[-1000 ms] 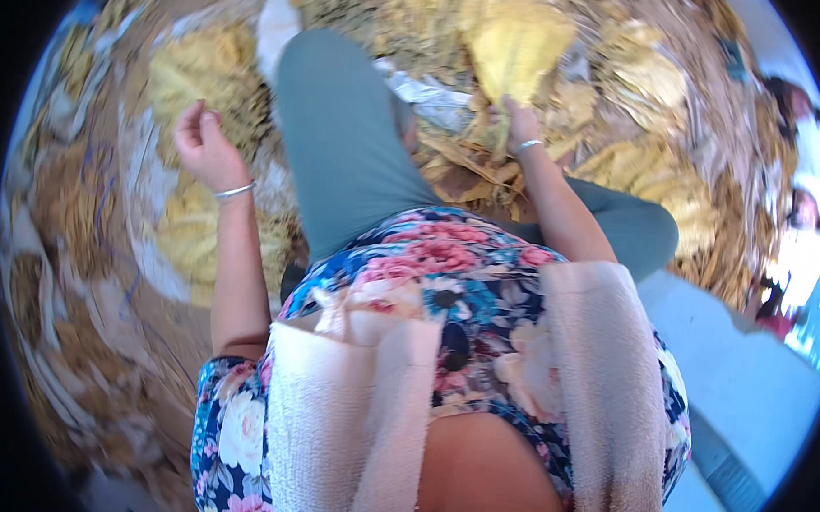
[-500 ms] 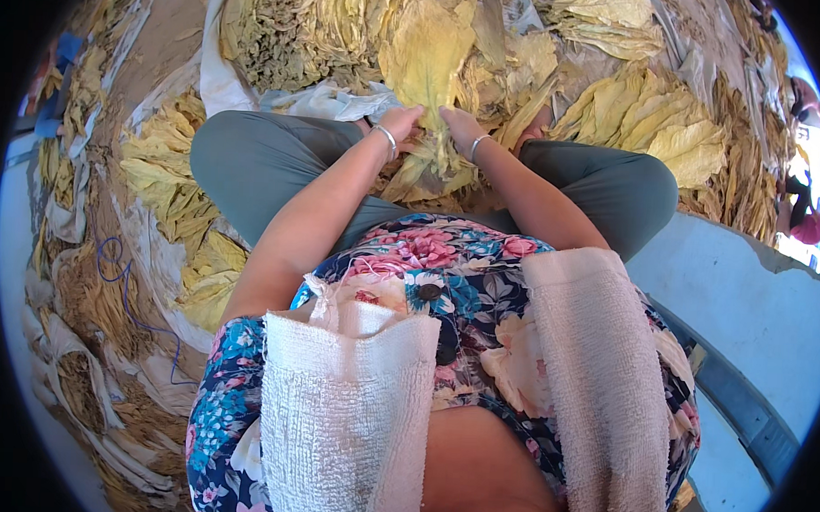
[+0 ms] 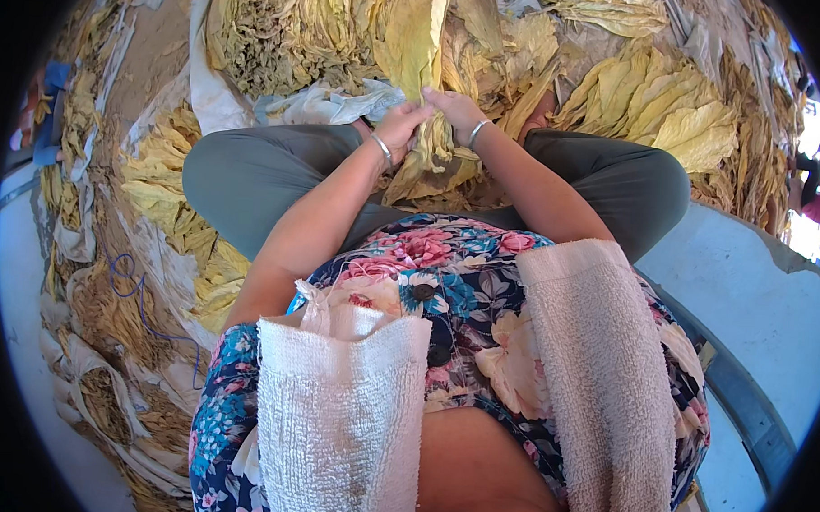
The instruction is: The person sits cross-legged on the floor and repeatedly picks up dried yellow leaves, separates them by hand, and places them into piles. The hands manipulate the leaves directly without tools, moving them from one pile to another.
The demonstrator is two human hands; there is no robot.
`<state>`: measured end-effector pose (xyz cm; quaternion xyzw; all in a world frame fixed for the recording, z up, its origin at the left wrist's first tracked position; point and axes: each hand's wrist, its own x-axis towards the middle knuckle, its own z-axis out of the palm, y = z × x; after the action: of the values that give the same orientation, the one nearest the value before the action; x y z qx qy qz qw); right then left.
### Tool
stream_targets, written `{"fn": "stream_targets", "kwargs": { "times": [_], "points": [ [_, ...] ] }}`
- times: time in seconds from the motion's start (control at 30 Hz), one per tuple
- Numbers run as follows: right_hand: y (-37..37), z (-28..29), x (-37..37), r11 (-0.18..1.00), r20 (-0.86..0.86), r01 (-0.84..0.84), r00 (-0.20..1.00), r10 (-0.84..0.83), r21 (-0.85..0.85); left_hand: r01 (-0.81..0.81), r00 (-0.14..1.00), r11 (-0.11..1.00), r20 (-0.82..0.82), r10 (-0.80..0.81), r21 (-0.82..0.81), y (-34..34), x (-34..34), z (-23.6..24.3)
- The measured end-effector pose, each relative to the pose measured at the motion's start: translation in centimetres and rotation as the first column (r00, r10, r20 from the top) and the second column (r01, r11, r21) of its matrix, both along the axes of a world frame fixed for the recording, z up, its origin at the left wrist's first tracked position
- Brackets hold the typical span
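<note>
Between my crossed legs, both hands hold a dried yellow tobacco leaf (image 3: pixel 410 41) upright, its broad blade pointing away from me. My left hand (image 3: pixel 401 131) is closed around its lower part. Touching it on the right, my right hand (image 3: pixel 455 113) pinches the leaf with thumb and fingers. Crumpled leaf ends hang below the hands, and it is hard to tell whether one leaf or several are held. Beneath them, loose tobacco leaves (image 3: pixel 430 186) lie in my lap area.
Beyond my right knee is a fanned pile of yellow leaves (image 3: pixel 654 116); another pile (image 3: pixel 173 180) lies left. Browner leaves (image 3: pixel 291 40) are heaped ahead beside white sheeting (image 3: pixel 330 101). A purple cord (image 3: pixel 144 305) runs along the left. Other people are partly visible at both edges.
My hands have come together around the leaf's lower part. The leaf has turned from broadside to narrower and folded. My right hand has shifted slightly left and up.
</note>
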<state>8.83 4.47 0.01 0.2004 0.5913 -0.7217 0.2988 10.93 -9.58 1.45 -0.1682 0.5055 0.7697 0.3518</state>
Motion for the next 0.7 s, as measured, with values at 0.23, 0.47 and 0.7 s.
{"fn": "stream_targets", "kwargs": {
  "times": [0.23,0.47,0.7],
  "points": [
    [1.8,-3.9,-0.3,0.986,0.088,0.131,0.989,-0.122,-0.106,-0.525,0.851,0.849,0.031,0.525,0.050,-2.4,-0.8,-1.0],
    [1.9,-3.9,0.1,0.978,0.194,0.175,0.961,-0.195,0.116,-0.445,0.880,0.885,0.118,0.461,-0.138,-3.7,0.0,-1.7],
    [0.5,-2.6,1.0,0.921,0.218,0.179,0.970,-0.107,-0.346,-0.131,0.964,0.976,0.208,0.166,-0.173,-1.4,0.8,-1.4]
  ]
}}
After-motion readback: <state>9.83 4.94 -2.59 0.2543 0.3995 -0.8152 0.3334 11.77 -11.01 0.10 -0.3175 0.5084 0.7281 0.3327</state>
